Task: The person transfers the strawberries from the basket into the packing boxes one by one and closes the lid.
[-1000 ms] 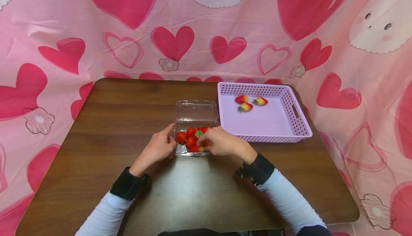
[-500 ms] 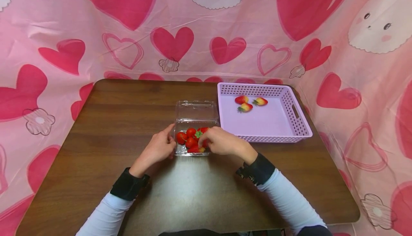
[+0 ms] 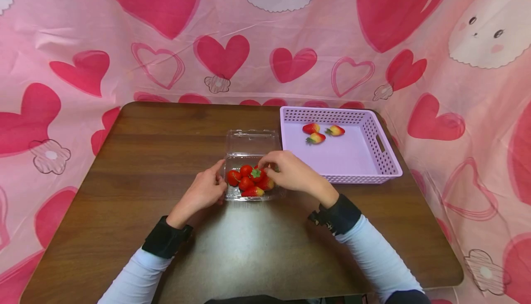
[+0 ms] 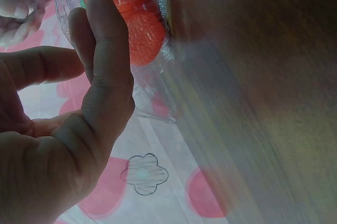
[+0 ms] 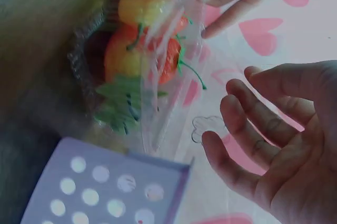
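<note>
A clear plastic clamshell box (image 3: pixel 230 193) stands on the table with its lid (image 3: pixel 253 142) folded back. Inside it lie several red strawberries (image 3: pixel 246 184), some with yellow ends and one with green leaves on top. My left hand (image 3: pixel 204 187) rests along the box's left side, index finger extended at the corner; in the left wrist view its fingers (image 4: pixel 108 29) lie against the clear wall. Over the box's right edge hovers my right hand (image 3: pixel 290 171), fingers loosely bent and nothing between them in the right wrist view, where the strawberries (image 5: pixel 126 56) sit beyond the fingertips.
A lilac perforated basket (image 3: pixel 332 178) stands right of the box, close beside it, with three red-and-yellow strawberries (image 3: pixel 316 138) near its back left. The brown wooden table (image 3: pixel 174 133) ends at a pink heart-patterned cloth (image 3: pixel 257 32).
My right hand has lifted away from the front right strawberries and shifted up and right, uncovering a strawberry there. The left hand stays where it was.
</note>
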### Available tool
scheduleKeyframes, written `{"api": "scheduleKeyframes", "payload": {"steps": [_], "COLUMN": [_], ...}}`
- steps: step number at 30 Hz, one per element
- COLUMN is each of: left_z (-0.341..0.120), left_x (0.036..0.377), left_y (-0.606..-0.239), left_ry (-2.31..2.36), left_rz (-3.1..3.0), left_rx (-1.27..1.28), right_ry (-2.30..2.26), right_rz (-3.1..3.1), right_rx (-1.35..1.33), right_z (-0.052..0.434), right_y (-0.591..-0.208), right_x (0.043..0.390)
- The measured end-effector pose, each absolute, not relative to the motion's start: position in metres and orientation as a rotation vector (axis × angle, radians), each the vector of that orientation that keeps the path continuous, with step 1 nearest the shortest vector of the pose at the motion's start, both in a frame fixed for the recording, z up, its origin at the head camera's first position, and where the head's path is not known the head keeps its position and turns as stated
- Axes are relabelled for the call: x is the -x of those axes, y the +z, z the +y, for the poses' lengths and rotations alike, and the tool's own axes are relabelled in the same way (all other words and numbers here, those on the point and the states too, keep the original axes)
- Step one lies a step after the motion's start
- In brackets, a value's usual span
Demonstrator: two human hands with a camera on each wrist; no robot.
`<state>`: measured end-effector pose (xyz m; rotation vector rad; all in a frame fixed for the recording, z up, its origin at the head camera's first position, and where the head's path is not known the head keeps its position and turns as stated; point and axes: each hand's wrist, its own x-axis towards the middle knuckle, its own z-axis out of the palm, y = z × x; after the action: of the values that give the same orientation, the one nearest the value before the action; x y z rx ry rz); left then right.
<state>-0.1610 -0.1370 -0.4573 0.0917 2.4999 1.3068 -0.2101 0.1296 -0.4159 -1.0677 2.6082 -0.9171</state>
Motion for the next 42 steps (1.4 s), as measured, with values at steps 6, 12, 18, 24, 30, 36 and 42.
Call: {"api": "scheduleKeyframes", "payload": {"steps": [6, 12, 18, 24, 30, 36, 42], "left_z": [-0.137, -0.136, -0.137, -0.137, -0.137, -0.137, -0.137], "left_x": [0.161, 0.161, 0.162, 0.162, 0.162, 0.162, 0.162], "left_y": [-0.459, -0.459, -0.459, -0.459, -0.458, -0.458, -0.460], "left_ry": [1.304, 1.301, 1.289, 1.300, 1.306, 1.296, 1.283], "left_rz": [2.495, 2.503, 2.511, 2.506, 2.502, 2.507, 2.517], "left_rx": [-0.089, -0.094, -0.097, -0.095, -0.092, -0.095, -0.096], "right_ry": [-0.918, -0.910, -0.876, -0.846, -0.772, -0.704, -0.702], "right_rz": [2.775, 2.920, 2.987, 3.021, 3.028, 3.010, 2.987], "right_rx": [0.896, 0.760, 0.589, 0.477, 0.405, 0.350, 0.324], "right_z": [0.139, 0.151, 0.167, 0.181, 0.194, 0.204, 0.210], "right_y": [-0.407, -0.404, -0.404, -0.407, -0.418, -0.428, -0.433], "right_x": [0.214, 0.226, 0.241, 0.255, 0.266, 0.273, 0.280]}}
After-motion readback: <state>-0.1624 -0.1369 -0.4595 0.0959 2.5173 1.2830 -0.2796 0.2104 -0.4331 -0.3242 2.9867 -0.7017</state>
